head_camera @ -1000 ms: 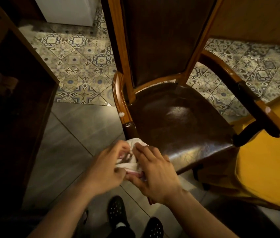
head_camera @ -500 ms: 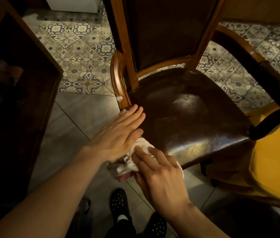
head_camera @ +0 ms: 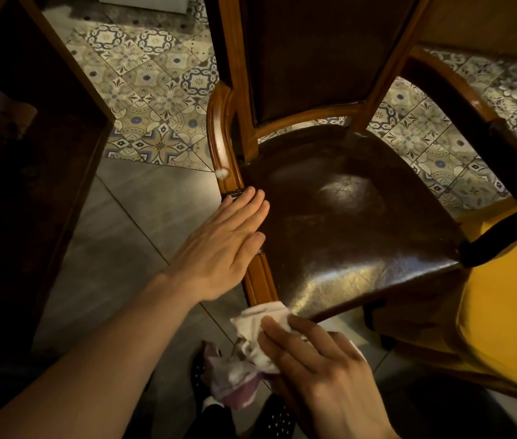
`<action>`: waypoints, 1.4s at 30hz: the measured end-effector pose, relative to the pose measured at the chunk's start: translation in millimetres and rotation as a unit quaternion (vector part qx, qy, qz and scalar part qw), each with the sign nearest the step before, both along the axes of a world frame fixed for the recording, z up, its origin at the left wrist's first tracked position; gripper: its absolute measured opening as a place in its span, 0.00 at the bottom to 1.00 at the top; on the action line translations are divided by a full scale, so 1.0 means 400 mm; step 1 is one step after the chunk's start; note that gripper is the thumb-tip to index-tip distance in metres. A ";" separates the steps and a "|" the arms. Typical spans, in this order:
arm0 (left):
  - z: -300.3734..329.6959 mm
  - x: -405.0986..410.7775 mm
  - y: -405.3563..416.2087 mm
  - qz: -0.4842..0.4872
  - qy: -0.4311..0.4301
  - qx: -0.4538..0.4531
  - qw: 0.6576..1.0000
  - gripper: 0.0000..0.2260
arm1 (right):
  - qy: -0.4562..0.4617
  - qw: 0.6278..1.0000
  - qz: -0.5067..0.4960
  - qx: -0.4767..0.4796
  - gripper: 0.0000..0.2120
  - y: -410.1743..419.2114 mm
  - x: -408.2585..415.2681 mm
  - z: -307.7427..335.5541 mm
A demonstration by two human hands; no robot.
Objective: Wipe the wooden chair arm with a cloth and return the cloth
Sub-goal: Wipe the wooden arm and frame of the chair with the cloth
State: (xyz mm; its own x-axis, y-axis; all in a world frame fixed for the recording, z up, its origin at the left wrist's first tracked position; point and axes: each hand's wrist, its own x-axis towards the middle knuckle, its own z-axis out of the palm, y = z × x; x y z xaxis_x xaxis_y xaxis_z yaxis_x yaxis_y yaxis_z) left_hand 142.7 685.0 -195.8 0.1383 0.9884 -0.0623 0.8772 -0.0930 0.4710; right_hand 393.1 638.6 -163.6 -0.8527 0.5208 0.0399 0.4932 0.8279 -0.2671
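Left hand [head_camera: 219,248] lies flat, fingers straight & together, on the chair arm [head_camera: 224,147] at the seat's left edge, gripping nothing. Right hand [head_camera: 323,372] presses a crumpled white cloth [head_camera: 250,343] against the front end of that arm, fingers spread over it, by the seat's front left corner. Small white blob [head_camera: 221,173] sits on the arm further back. Dark seat [head_camera: 345,223] is bare & shiny.

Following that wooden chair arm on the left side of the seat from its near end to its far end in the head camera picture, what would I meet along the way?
cloth under the right hand → bare stretch of chair arm → left hand laid flat across it → small white blob → the arm's curved far end by the backrest.
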 end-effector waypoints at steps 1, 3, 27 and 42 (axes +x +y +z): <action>-0.002 0.000 0.000 -0.001 -0.001 0.003 1.000 0.27 | -0.005 1.000 0.001 -0.003 0.21 0.017 -0.013 0.005; -0.001 0.001 0.000 -0.001 -0.004 0.009 1.000 0.27 | -0.010 1.000 -0.012 -0.017 0.21 0.057 -0.054 0.016; 0.002 0.005 -0.005 0.016 -0.044 -0.002 0.999 0.25 | 0.054 0.953 -0.291 -0.064 0.07 0.264 0.063 0.060; -0.002 0.040 -0.013 0.044 0.021 0.026 0.998 0.27 | 0.112 0.987 -0.054 -0.104 0.21 0.512 -0.361 0.135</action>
